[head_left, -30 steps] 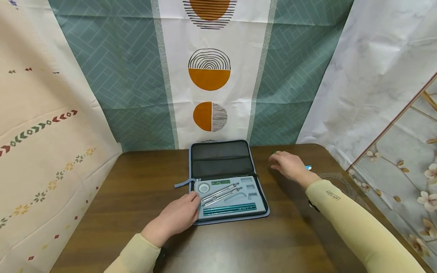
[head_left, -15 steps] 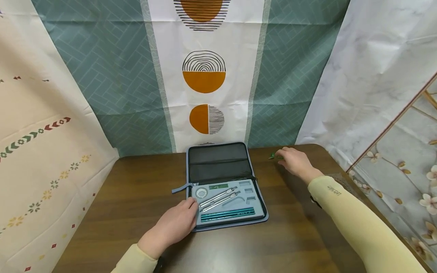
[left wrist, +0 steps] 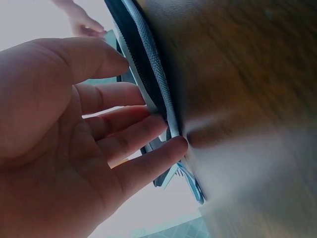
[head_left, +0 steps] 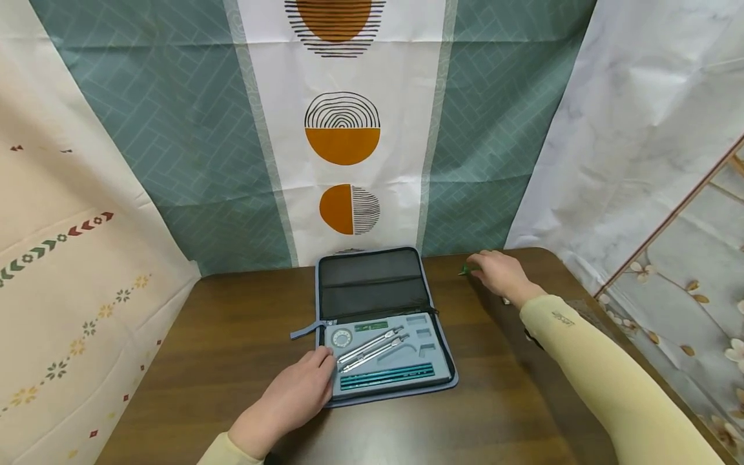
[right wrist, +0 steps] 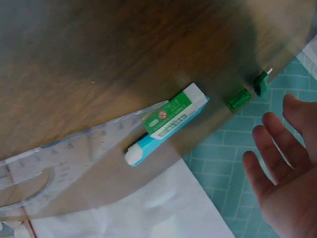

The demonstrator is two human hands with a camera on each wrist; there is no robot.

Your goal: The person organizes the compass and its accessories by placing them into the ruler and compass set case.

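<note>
An unzipped blue-grey case (head_left: 372, 274) lies on the table, its black mesh lid folded back. Its pale grey tray (head_left: 442, 374) holds silver compasses (head_left: 372, 349), teal pencils (head_left: 386, 376), a white ring-shaped piece (head_left: 341, 338) and a green box (head_left: 371, 326). My left hand (head_left: 293, 394) rests against the case's left edge, fingertips along the zipped side (left wrist: 163, 84). My right hand (head_left: 500, 274) hovers over the far right of the table, fingers loosely bent. Near its fingertips lie a small green block (right wrist: 239, 100) and a green piece with a metal tip (right wrist: 261, 83).
An eraser in a green, white and blue sleeve (right wrist: 171, 116) lies beside the right hand, next to a clear plastic ruler with curved markings (right wrist: 74, 144). Empty slots (head_left: 423, 332) show in the tray's right side. Patterned cloths (head_left: 360, 84) hang behind the table (head_left: 494, 400).
The head view has shifted, so the case sits lower in it. My right hand has drawn back a little, uncovering the green piece near its fingertips. My left hand stays at the case's edge.
</note>
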